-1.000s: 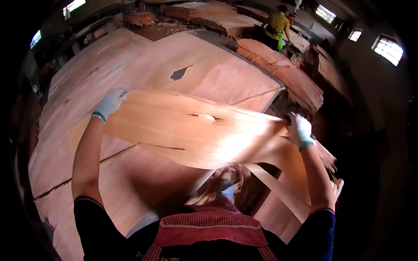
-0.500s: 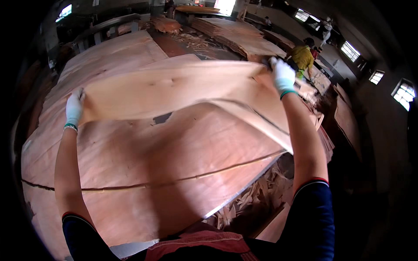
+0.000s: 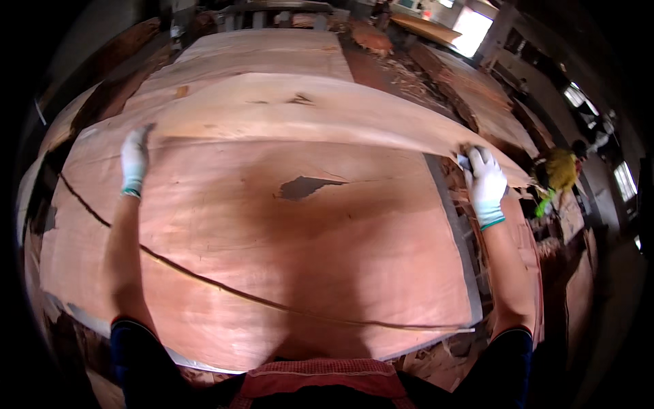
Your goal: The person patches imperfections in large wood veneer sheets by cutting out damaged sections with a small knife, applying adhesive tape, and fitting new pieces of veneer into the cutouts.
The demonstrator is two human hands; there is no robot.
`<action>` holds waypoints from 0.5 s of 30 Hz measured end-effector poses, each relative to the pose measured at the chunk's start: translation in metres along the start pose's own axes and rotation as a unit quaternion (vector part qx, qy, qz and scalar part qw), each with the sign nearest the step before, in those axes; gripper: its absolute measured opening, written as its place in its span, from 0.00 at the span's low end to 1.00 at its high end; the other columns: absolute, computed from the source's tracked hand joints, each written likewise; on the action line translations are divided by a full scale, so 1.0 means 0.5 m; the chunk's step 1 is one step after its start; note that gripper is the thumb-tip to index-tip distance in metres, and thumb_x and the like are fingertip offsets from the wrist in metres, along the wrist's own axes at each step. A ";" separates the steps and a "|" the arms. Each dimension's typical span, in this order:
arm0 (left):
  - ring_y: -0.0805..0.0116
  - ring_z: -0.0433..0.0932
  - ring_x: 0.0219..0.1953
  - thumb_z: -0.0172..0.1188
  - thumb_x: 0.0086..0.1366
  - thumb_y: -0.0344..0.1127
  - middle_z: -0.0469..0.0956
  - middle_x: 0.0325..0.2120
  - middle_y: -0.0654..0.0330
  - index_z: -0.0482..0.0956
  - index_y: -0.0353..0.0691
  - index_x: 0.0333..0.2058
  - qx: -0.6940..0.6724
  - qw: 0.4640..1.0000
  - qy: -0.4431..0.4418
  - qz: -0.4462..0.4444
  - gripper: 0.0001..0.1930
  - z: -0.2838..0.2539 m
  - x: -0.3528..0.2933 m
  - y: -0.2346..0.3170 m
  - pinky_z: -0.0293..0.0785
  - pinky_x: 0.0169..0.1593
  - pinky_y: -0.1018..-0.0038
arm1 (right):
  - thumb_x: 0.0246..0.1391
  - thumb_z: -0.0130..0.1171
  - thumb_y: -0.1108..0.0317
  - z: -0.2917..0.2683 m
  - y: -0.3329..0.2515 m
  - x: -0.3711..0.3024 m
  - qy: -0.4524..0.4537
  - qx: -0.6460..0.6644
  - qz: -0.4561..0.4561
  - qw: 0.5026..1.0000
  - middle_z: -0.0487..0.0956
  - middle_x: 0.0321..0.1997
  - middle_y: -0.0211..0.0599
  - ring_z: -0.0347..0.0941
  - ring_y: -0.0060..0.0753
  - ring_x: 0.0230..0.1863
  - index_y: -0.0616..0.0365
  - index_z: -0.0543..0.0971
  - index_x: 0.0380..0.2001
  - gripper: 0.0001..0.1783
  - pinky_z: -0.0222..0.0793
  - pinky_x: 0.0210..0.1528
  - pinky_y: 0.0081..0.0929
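A long pale wood veneer strip (image 3: 368, 119) bows across the far part of a large reddish veneer sheet (image 3: 306, 238). My left hand (image 3: 134, 162), in a white glove, is closed on the strip's left end. At the right end, my gloved right hand (image 3: 488, 183) grips the strip's near edge. A small pale and dark piece by the right fingers is too blurred to name. The large sheet has a ragged grey hole (image 3: 303, 187) near its middle. Nearer me, a thin stick (image 3: 225, 287) lies across it.
More veneer sheets (image 3: 272, 51) lie beyond. Veneer stacks (image 3: 487, 102) stand at the far right, with scraps (image 3: 436, 368) by the table's near right corner. A person in a yellow top (image 3: 562, 169) bends at the right.
The view has turned, shifting the room. The pale strip has come down from raised and folded at its right to stretched out low over the sheet. My right hand has lowered and moved outward.
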State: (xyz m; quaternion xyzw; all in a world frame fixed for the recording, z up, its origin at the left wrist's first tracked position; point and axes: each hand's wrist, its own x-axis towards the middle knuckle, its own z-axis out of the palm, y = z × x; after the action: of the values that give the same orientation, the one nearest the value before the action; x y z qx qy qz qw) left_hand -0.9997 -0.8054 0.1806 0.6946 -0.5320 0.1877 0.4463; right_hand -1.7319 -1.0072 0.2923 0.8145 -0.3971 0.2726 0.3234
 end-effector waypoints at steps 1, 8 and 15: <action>0.51 0.76 0.49 0.49 0.62 0.25 0.79 0.45 0.52 0.79 0.39 0.47 -0.182 0.981 0.007 -0.064 0.16 0.029 -0.043 -0.009 0.72 0.53 0.63 | 0.45 0.63 0.67 0.071 0.017 -0.015 -0.009 0.022 0.008 1.000 0.77 0.46 0.37 0.75 0.47 0.42 0.49 0.75 0.44 0.19 0.73 0.40 0.39; 0.56 0.72 0.55 0.48 0.60 0.25 0.77 0.50 0.56 0.77 0.43 0.49 0.323 0.940 -0.106 0.022 0.19 0.234 -0.274 0.096 0.64 0.63 0.61 | 0.49 0.59 0.66 0.390 0.083 -0.114 -0.153 -0.014 0.041 0.987 0.74 0.45 0.34 0.76 0.43 0.41 0.40 0.74 0.47 0.19 0.76 0.36 0.42; 0.56 0.72 0.55 0.48 0.62 0.29 0.77 0.50 0.57 0.80 0.46 0.46 0.439 0.887 -0.102 -0.100 0.17 0.182 -0.413 -0.146 0.67 0.61 0.62 | 0.56 0.52 0.61 0.550 -0.182 -0.196 -0.297 -0.012 -0.014 0.955 0.73 0.44 0.30 0.75 0.40 0.42 0.38 0.75 0.45 0.13 0.77 0.37 0.41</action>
State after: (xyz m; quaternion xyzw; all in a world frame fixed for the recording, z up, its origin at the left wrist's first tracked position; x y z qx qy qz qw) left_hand -1.0283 -0.7596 -0.0503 0.8844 -0.3660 0.2842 0.0557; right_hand -1.6580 -1.1222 0.0188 0.8602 -0.4671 0.0092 0.2045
